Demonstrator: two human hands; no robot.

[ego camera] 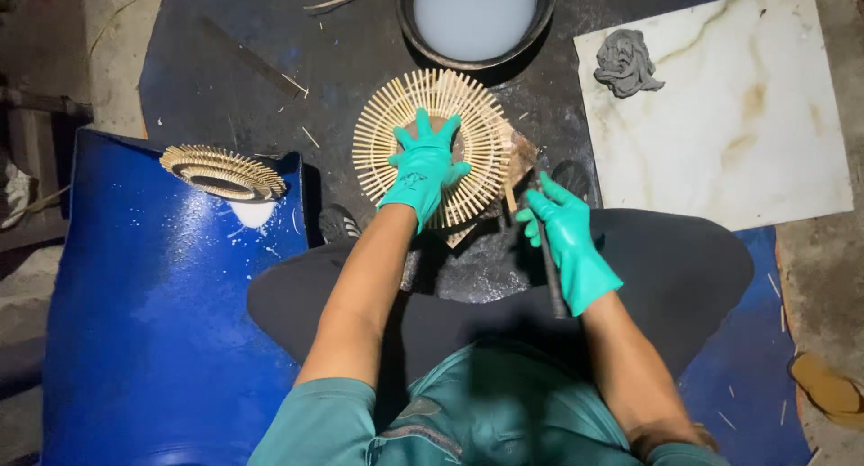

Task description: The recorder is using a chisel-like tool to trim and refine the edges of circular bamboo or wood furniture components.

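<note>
Person is working a second stick disc on the floor; one disc is already lying done on the blue sheet.
Right hand (pixel 567 237) is gripping a thin dark tool; left hand (pixel 423 165) is pressing, fingers spread, on the round stick disc (pixel 432 147) between the knees. Finished-looking disc (pixel 223 172) is sitting on the blue sheet (pixel 153 322). Further out: basin of milky liquid (pixel 475 16), grey rag (pixel 627 63) on a marble tile (pixel 720 115). Dim, dusty floor.

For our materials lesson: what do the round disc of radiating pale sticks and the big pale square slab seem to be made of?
The round disc of radiating pale sticks under the gloved left hand: likely bamboo or wood, matt and unvarnished, straw-coloured slivers. The big pale square slab: probably glazed tile or polished marble, smooth and veined.
</note>
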